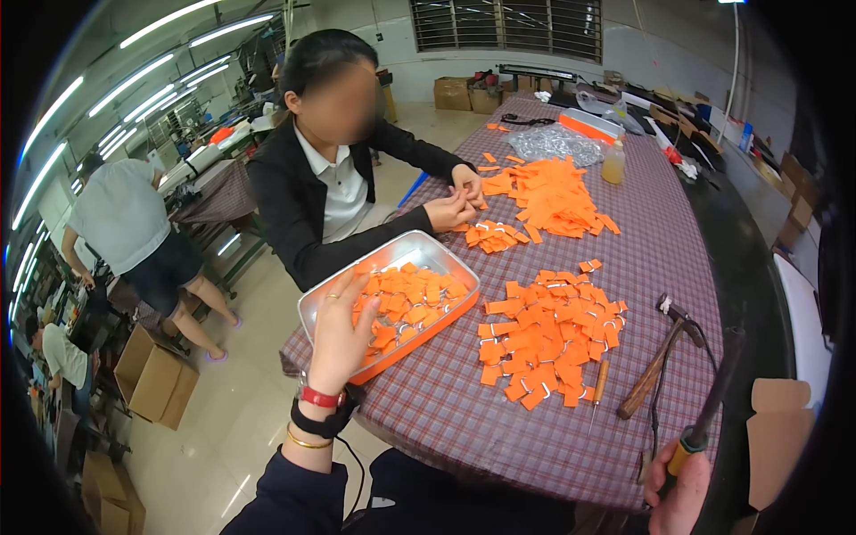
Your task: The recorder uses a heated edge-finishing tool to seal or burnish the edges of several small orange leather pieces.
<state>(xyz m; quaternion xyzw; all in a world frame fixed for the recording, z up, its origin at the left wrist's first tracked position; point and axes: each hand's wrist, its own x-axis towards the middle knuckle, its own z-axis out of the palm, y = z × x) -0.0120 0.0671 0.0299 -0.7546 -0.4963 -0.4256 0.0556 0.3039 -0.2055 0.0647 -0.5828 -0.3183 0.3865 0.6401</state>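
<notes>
My left hand [337, 337] lies over the near left rim of a metal tray [461, 312] with orange sides, fingers stretched out and holding nothing I can see. Inside the tray are many small orange fabric tabs [401, 299] with metal rings. At the lower right my right hand [682, 490] is wrapped round the yellow and green handle of a tool like a soldering iron [713, 406], its long dark shaft pointing up and away. A pile of orange ringed tabs [553, 334] lies on the table between my hands.
Across the checked tablecloth [428, 410] a co-worker's hands [456, 201] pinch a small piece beside a heap of orange strips [557, 196]. An awl [598, 392] and a hammer [655, 366] lie right of the near pile. A bottle [613, 160] stands farther back; cardboard boxes [156, 374] sit on the floor.
</notes>
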